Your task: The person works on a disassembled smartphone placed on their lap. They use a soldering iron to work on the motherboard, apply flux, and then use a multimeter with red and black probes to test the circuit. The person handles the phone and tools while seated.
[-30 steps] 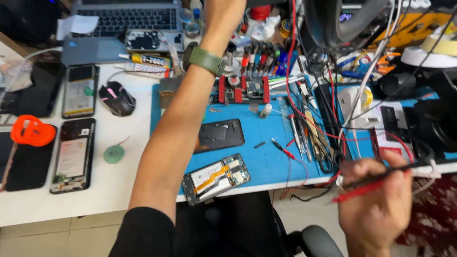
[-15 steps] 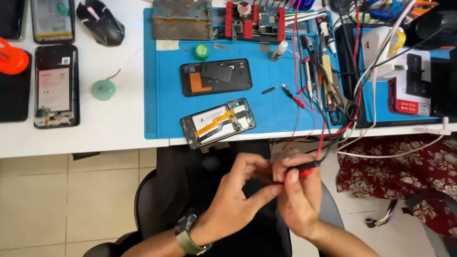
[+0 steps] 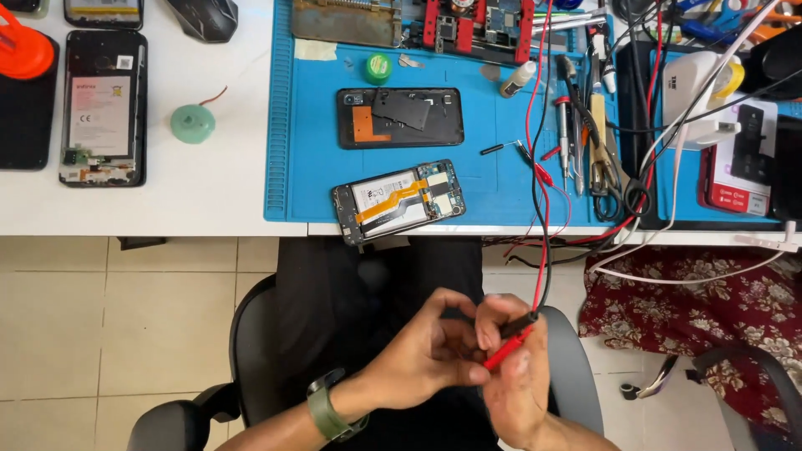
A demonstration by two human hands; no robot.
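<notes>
A white workbench [image 3: 192, 196] runs across the top of the view, with a blue work mat [image 3: 501, 179] laid over its middle so that small parts stay on one surface. On the mat an opened phone [image 3: 399, 200] lies face down at the near edge, its battery and orange flex cable exposed, within easy reach of the seat; just behind it lies a dark back cover [image 3: 401, 117], set apart rather than stacked. To the left, off the mat, another opened phone [image 3: 102, 107] rests flat on the bare white top, with a small green spool [image 3: 193, 123] beside it. Screwdrivers and tweezers [image 3: 581, 138] lie in a row along the right of the mat. From that side a red lead [image 3: 541, 167] and a black lead [image 3: 535, 209] hang over the bench edge and drop to the lap, where both hands meet above the black chair [image 3: 251, 334], well below the bench and apart from the phones. The left hand [image 3: 426, 359], with a green watch strap at the wrist, is curled with its fingertips pinched closed on the black probe [image 3: 514, 324]. The right hand [image 3: 514, 388] is closed around the red probe [image 3: 505, 349], which shows between the fingers; the two probes lie touching or nearly so, and I cannot tell which.
</notes>
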